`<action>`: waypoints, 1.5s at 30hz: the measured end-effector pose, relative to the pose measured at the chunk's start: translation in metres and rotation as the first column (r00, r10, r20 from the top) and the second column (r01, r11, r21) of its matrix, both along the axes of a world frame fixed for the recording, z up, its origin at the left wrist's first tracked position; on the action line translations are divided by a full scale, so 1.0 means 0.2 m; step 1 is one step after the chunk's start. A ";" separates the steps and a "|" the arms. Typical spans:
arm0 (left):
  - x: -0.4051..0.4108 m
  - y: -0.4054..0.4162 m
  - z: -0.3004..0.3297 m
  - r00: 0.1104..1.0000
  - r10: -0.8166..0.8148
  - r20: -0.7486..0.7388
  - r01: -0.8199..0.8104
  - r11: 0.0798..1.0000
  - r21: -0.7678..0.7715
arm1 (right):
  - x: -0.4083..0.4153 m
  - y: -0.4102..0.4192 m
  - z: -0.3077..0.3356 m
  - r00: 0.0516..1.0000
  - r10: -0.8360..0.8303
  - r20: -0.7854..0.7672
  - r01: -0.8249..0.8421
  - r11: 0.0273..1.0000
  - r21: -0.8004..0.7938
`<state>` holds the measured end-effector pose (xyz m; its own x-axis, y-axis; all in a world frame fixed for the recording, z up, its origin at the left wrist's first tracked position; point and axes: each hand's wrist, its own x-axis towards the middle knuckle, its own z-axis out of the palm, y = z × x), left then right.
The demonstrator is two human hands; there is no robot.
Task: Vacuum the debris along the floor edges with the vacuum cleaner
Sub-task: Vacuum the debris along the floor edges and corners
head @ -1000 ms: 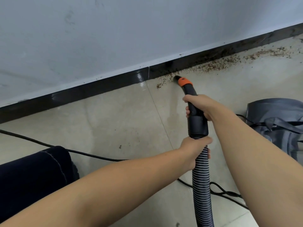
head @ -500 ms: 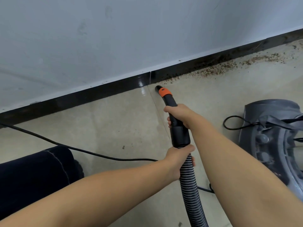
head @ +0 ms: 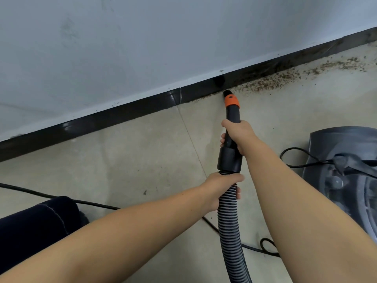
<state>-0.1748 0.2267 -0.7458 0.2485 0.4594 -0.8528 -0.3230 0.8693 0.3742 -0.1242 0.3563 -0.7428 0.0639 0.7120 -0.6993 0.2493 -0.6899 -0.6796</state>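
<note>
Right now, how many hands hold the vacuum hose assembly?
2. The right hand grips the black nozzle tube; the left hand grips the ribbed hose just below the cuff.

since half a second ago the nozzle (head: 228, 94) has swung to the right along the black baseboard (head: 122, 113); then its tip sat by the floor tile seam (head: 189, 137), on bare floor, and now it is past that seam, at the left end of the debris (head: 271, 82) trail. a second ago it was also at that end of the trail, so it went left and came back. both hands, the right hand (head: 237, 132) and the left hand (head: 221, 187), have travelled with it. the grey vacuum cleaner body (head: 342, 180) shows more than a second ago.
</note>
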 end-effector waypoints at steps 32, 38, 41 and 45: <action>0.04 -0.10 0.12 0.978 0.147 -0.150 -0.147 0.989 0.017 | -0.01 -0.06 0.02 0.957 0.065 -0.283 -0.126 0.971 -0.203; -0.03 -0.19 0.11 0.967 0.194 -0.166 -0.194 0.981 0.015 | -0.11 -0.15 0.03 0.947 0.106 -0.302 -0.170 0.966 -0.193; -0.03 -0.22 0.12 0.963 0.223 -0.153 -0.225 0.974 0.008 | -0.15 -0.18 0.03 0.938 0.180 -0.295 -0.239 0.955 -0.177; -0.04 -0.24 0.11 0.964 0.222 -0.145 -0.224 0.975 0.001 | -0.17 -0.20 0.03 0.942 0.207 -0.265 -0.252 0.956 -0.149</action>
<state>-0.1819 0.1786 -0.7242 0.0158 0.4755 -0.8796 -0.4530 0.7876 0.4177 -0.1591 0.3154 -0.7368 -0.2751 0.5493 -0.7890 0.2570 -0.7488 -0.6109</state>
